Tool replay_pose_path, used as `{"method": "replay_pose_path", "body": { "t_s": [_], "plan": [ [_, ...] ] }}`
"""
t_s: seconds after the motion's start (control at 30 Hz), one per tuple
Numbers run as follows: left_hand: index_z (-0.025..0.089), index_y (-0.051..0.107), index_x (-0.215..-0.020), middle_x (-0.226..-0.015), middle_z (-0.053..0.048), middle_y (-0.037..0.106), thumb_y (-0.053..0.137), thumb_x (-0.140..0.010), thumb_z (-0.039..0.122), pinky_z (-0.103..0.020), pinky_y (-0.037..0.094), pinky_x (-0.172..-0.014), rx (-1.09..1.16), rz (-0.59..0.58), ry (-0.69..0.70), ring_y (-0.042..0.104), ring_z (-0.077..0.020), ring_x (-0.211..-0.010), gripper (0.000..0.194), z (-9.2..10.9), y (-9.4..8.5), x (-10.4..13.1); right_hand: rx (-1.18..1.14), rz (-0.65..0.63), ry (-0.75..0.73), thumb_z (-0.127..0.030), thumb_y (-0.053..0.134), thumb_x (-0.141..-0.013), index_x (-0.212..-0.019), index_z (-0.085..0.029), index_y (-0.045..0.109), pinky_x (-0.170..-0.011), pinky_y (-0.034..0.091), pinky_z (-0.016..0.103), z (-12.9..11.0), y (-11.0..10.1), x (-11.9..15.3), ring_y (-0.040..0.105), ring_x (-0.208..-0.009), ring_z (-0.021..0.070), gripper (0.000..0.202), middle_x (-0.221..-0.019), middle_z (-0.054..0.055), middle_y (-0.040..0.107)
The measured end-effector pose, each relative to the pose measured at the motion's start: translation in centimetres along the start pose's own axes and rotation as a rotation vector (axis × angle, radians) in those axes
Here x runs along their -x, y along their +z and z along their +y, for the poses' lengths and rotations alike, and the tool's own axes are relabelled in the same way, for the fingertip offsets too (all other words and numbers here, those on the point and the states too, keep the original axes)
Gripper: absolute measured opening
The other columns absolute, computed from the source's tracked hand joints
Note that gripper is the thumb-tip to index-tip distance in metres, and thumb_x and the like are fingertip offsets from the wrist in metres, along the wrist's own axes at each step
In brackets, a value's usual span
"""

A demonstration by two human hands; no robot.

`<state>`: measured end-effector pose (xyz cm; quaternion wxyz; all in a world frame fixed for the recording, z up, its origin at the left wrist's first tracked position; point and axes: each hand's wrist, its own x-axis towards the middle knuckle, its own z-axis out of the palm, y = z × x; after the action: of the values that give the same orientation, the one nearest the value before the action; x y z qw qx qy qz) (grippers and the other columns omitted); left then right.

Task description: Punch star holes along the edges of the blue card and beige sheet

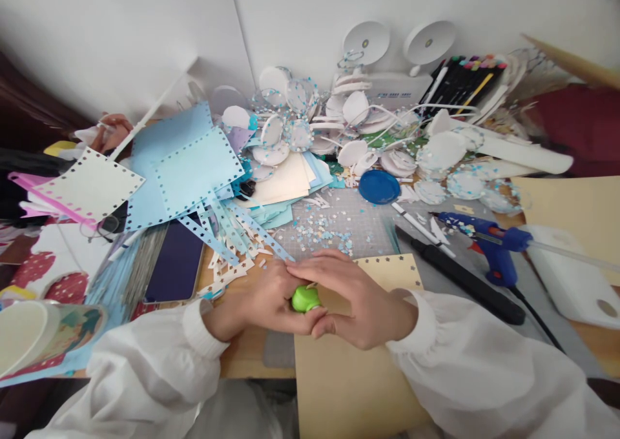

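Observation:
My left hand [276, 300] is closed around a lime-green craft hole punch [305, 299], in front of me at the table's near edge. Cupped over it is my right hand [351, 297], its fingers stretched across the left knuckles and its thumb apart from them, close to the punch. The punch's underside is hidden by the fingers. Beneath the right hand lies a cream paper sheet [358, 387], hanging past the table edge, with star-shaped holes along its top border. Small blue and white paper stars [324, 232] are scattered on the grey cutting mat [358, 210] beyond.
Blue star-punched sheets [194, 171] and a dark phone [174, 261] are at left, near a paper cup [43, 336]. A blue glue gun [494, 242], a black box cutter [460, 274] and a blue round lid [379, 186] lie right. White discs [356, 106] with star strings crowd the back.

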<state>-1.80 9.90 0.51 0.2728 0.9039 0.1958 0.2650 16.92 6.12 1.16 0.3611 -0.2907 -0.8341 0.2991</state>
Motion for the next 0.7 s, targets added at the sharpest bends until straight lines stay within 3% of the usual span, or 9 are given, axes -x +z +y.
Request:
{"method": "replay_pose_path", "body": {
  "t_s": [0.17, 0.3, 0.5, 0.7],
  "plan": [
    [0.018, 0.039, -0.052, -0.044, 0.007, 0.029, 0.059, -0.077, 0.036, -0.021, 0.023, -0.044, -0.029, -0.025, 0.030, 0.029, -0.0063, -0.043, 0.037, 0.1, -0.2, 0.0, -0.064, 0.016, 0.032, -0.045, 0.069, -0.079, -0.128, -0.019, 0.051, -0.104, 0.034, 0.044, 0.2, 0.0, 0.0, 0.061, -0.107, 0.0222, 0.059, -0.117, 0.011, 0.066],
    [0.018, 0.037, -0.051, -0.045, 0.007, 0.029, 0.058, -0.078, 0.037, -0.021, 0.026, -0.046, -0.061, -0.002, 0.056, 0.029, -0.0064, -0.044, 0.040, 0.5, -0.2, -0.1, -0.067, -0.013, 0.024, -0.032, 0.070, -0.079, -0.128, -0.020, 0.051, -0.106, 0.031, 0.045, 0.1, -0.1, 0.0, 0.061, -0.109, 0.0220, 0.054, -0.121, 0.011, 0.065],
    [0.018, 0.034, -0.049, -0.046, 0.006, 0.034, 0.056, -0.076, 0.040, -0.023, 0.025, -0.046, -0.100, 0.038, 0.031, 0.026, -0.0070, -0.045, 0.041, 0.3, 0.9, 0.8, -0.076, -0.024, 0.027, -0.039, 0.074, -0.074, -0.122, -0.020, 0.053, -0.105, 0.030, 0.046, 0.4, -0.1, 0.2, 0.060, -0.108, 0.0228, 0.055, -0.120, 0.011, 0.065],
    [0.018, 0.032, -0.051, -0.045, 0.008, 0.024, 0.053, -0.075, 0.033, -0.022, 0.021, -0.042, 0.070, 0.077, -0.069, 0.022, -0.0057, -0.043, 0.036, 0.3, 1.4, 0.5, -0.053, -0.017, 0.011, -0.050, 0.067, -0.080, -0.123, -0.019, 0.052, -0.095, 0.039, 0.040, 0.4, -0.4, -0.5, 0.058, -0.104, 0.0216, 0.056, -0.113, 0.011, 0.065]
  ]
}}
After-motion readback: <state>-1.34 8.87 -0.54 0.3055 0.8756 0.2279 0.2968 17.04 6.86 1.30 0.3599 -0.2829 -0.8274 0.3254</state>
